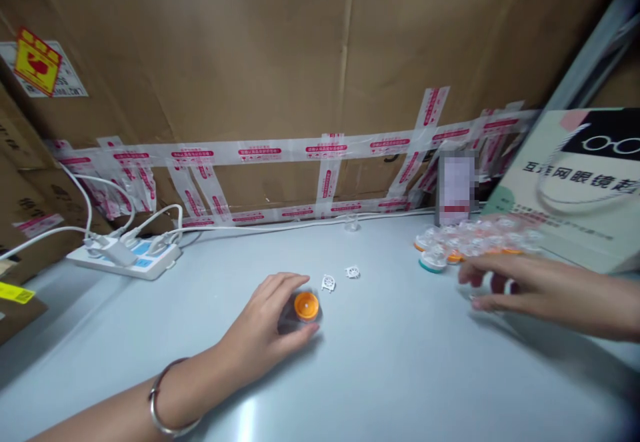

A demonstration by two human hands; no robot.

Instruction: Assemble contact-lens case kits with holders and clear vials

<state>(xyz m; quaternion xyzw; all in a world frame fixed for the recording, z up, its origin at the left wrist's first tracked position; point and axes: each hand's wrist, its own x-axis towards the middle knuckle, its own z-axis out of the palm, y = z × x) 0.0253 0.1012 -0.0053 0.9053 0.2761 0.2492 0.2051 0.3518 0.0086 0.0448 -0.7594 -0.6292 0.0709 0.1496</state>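
Observation:
My left hand [270,325] curves around a small round orange piece [307,307] with a hollow middle, standing on the table. Its thumb and fingers are apart; whether the thumb touches the piece I cannot tell. Just beyond the fingertips lie two small white parts with wheel-like openwork, one [328,283] nearer and one [353,272] farther to the right. On the right, my right hand [510,289] hovers low over the table, slightly blurred, thumb and fingers apart. It is close to a cluster of clear domed pieces [480,237] with orange and teal bases [433,265].
A white power strip [150,265] with plugs and cables stands at the left. A cable [260,229] runs along the taped cardboard box [280,49] at the back. A small clear piece [353,224] lies there. A phone [455,189] and a printed bag [575,195] stand at the right.

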